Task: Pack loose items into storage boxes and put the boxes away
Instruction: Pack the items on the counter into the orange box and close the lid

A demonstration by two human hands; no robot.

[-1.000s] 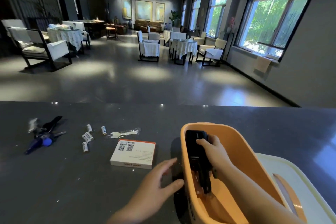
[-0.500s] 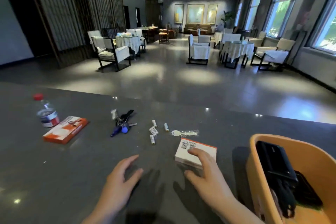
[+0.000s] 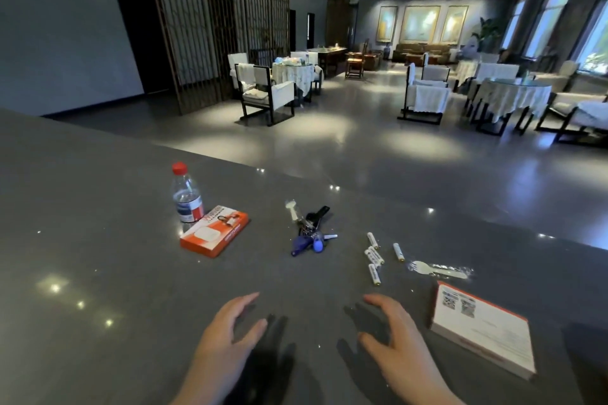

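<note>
Batteries lie w/ long axes mostly near-far.

The dark grey countertop looks like polished stone, smooth and glossy enough to mirror ceiling lights. On it, the water bottle is clear plastic with a red plastic cap; beside it the orange box is glossy cardboard. Right of that box lie a metal key bunch with blue plastic fobs, glossy white batteries, and a plastic fork in crinkled clear wrap.
</note>
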